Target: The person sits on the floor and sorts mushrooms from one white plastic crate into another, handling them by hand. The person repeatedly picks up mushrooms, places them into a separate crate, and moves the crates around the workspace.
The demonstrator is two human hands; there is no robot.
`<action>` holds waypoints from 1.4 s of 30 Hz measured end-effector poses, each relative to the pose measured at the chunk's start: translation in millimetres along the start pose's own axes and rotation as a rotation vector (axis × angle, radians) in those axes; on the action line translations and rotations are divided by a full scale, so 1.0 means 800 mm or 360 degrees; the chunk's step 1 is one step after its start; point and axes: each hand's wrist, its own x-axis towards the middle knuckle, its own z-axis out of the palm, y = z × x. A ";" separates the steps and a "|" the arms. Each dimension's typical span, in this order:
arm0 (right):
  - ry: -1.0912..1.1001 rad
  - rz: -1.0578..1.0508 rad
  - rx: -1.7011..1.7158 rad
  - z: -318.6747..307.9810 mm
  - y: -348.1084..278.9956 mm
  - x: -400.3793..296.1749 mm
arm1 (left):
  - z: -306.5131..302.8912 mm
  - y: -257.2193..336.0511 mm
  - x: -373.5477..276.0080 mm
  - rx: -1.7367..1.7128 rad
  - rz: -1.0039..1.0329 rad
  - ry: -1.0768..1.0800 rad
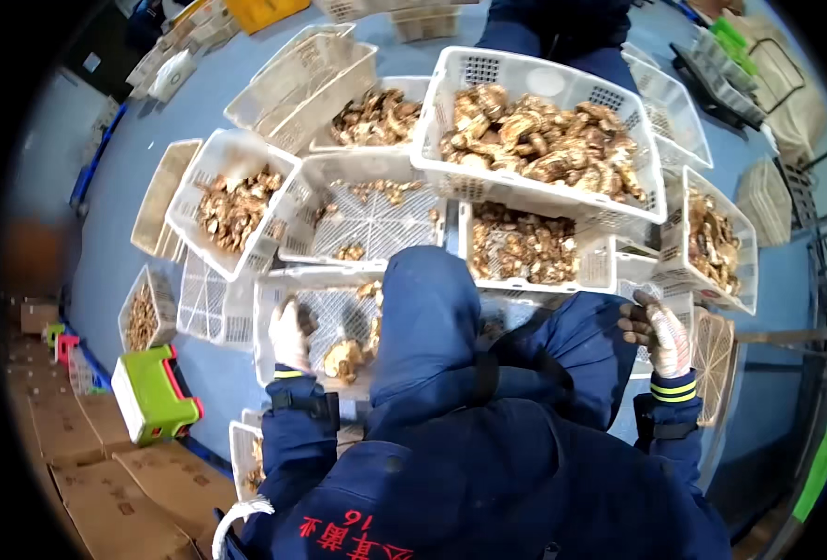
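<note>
My left hand [291,334], in a white work glove with dark fingers, is over the left side of a white plastic crate [263,315] that holds a few large mushrooms [344,360]. Its fingers are partly blurred, and whether it holds anything is unclear. My right hand [654,327], in a similar glove, is beside my right knee with its fingers apart and nothing visible in them. Ahead of my knees, a big raised crate [539,190] is heaped with large brown mushrooms [525,136]. Below it, another crate [539,283] holds smaller mushrooms [518,241].
A crate with scattered small mushrooms [371,217] lies ahead, and a tilted crate of mushrooms [235,210] stands to its left. More mushrooms fill a crate [714,245] at right. A green and white box [154,395] stands at lower left. Another person [560,28] is across from me.
</note>
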 end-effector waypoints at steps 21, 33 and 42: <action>0.0426 -0.0891 -0.1357 0.008 -0.113 0.136 | 0.230 0.219 -0.139 0.0369 0.0426 -0.0970; -0.0005 -0.0149 -0.2605 0.023 -0.133 0.321 | 0.442 0.153 -0.065 0.1586 0.1804 -0.1091; 0.0370 0.0047 -0.2507 0.030 -0.115 0.361 | 0.442 0.118 -0.091 0.1191 0.1713 -0.1023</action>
